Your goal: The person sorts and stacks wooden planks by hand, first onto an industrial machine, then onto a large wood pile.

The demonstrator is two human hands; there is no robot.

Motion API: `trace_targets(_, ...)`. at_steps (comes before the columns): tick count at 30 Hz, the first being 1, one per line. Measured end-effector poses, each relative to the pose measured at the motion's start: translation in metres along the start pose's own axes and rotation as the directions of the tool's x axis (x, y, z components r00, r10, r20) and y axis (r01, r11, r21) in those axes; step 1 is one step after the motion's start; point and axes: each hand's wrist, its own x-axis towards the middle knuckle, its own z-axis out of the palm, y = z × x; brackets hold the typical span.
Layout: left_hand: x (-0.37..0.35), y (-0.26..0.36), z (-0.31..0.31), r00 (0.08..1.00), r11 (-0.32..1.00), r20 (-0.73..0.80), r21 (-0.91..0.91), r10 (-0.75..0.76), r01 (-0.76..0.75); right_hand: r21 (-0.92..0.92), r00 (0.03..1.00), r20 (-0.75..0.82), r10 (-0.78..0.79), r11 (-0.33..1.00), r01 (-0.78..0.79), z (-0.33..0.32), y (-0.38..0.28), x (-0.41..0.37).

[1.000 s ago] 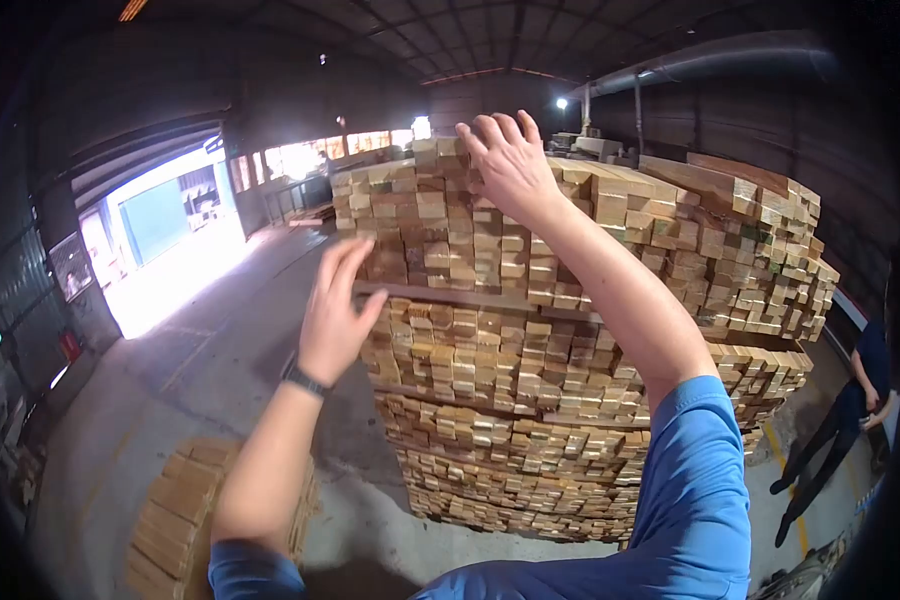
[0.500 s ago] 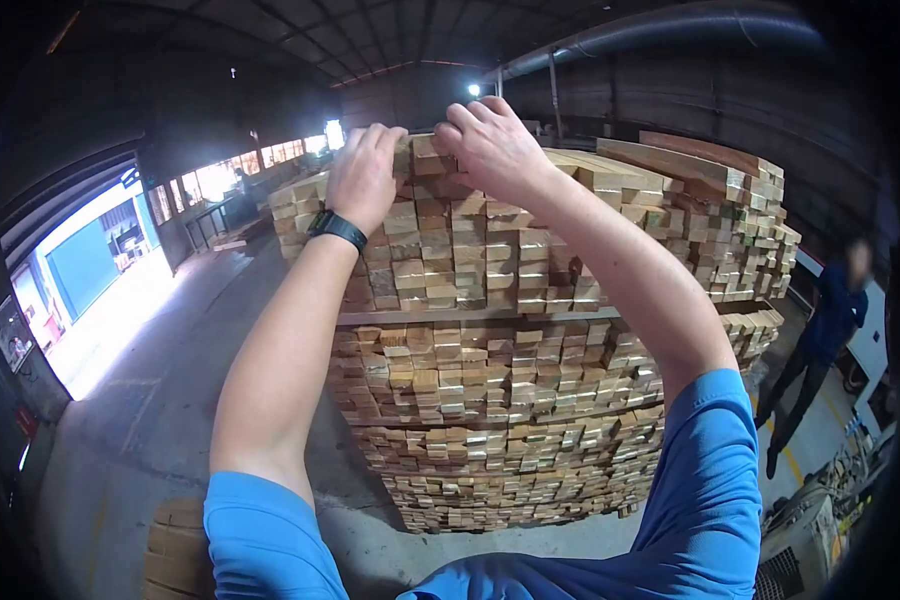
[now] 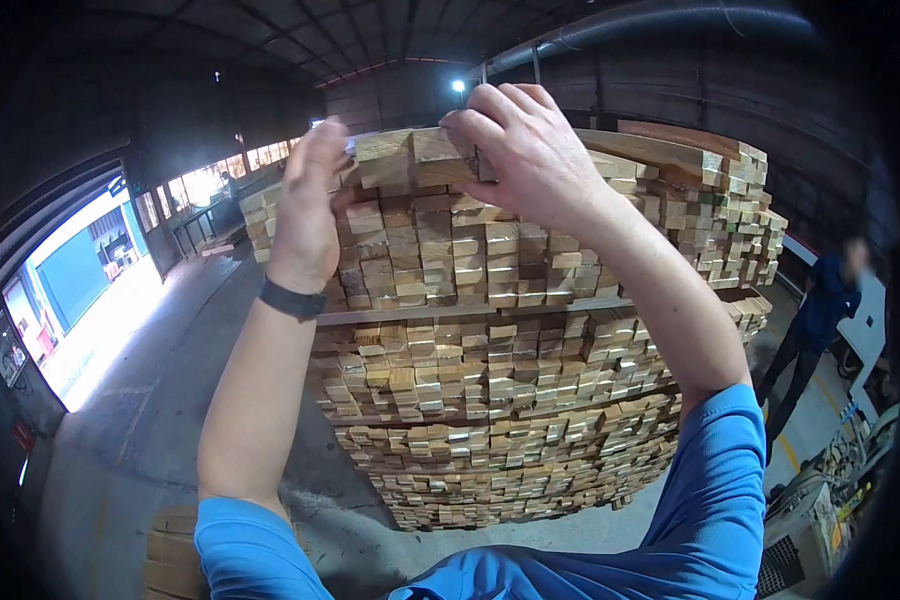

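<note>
Clamping a pair of boards at the very top of the stack, ends toward the camera. Left hand closed on their left edge, fingers pressed together; right hand curled over the right board's end, fingertips gripping it. Well off to the right, beside a machine, a person in dark clothes.

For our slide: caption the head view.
Left hand and right hand grip top boards of a lumber stack; a person stands nearby.

Both hands grip top boards of a tall lumber stack
</note>
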Motion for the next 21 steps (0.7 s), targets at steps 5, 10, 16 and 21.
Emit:
trace_targets(5,0.024,-0.020,-0.001,0.786,0.653,0.259,-0.444,-0.561,0.613,0.231,0.987,-0.123,0.104,0.970,-0.074,0.001,-0.002,0.001)
trace_targets(10,0.038,-0.043,0.020,0.817,0.612,0.278,-0.553,-0.505,0.566,0.535,0.923,-0.060,0.380,0.793,-0.292,0.014,0.001,-0.004)
trace_targets(16,0.005,-0.049,0.013,0.846,0.747,0.187,-0.402,-0.500,0.530,0.729,0.770,0.018,0.638,0.519,-0.447,0.025,-0.045,-0.045)
trace_targets(21,-0.024,-0.061,0.024,0.862,0.755,0.189,-0.419,-0.471,0.505,0.874,0.461,0.438,0.772,-0.247,-0.418,0.044,-0.073,-0.085)
